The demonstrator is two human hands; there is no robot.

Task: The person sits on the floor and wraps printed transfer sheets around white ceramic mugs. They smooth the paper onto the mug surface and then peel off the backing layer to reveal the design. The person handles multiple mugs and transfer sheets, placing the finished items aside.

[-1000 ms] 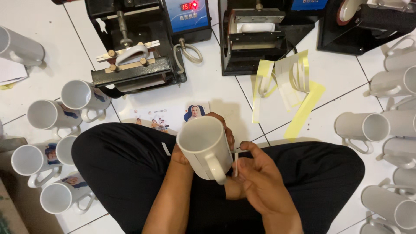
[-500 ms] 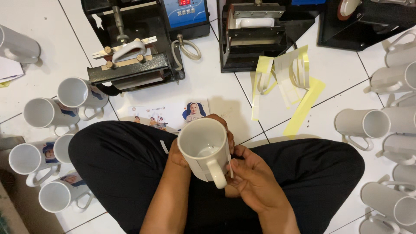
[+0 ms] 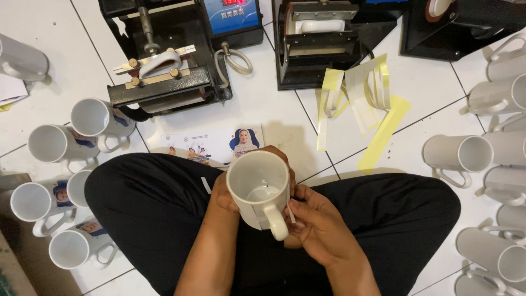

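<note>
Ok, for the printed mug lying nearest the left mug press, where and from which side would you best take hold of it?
Probably by its handle, coming from above on the side towards the person. The printed mug lies on its side on the tiled floor, mouth turned up at the camera, and the handle loop sticks out free there. The mug press crowds its far side, and another printed mug lies close on its left.

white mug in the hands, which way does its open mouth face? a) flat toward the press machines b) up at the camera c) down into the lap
b: the white mug shows its round rim and inner bottom to the head camera, handle toward the person, held between the left hand and right hand.
</note>
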